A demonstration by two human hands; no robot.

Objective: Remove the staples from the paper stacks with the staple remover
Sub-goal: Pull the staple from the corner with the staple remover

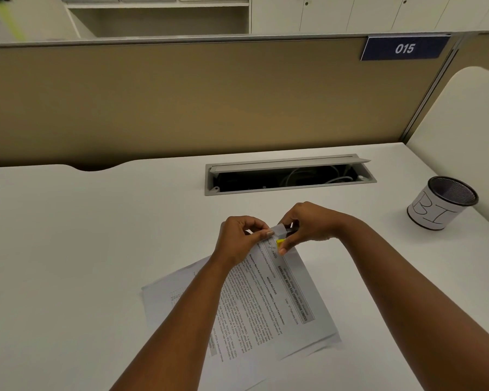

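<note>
White office desk, printed paper stack at centre. L hand pinches its far corner; R hand grips what looks like a yellow-and-black staple remover there.

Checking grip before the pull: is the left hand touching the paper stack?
Touching. Head view shows the left hand pinching the paper stack's top corner.

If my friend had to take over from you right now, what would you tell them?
Left hand pinches the folded top corner of the printed paper stack. Right hand grips the yellow staple remover at that corner. More sheets lie underneath on the desk. The mesh cup stands far right. The staple itself is hidden, so I cannot tell if it is out. Left: pull it, then check the other sheets.
</note>
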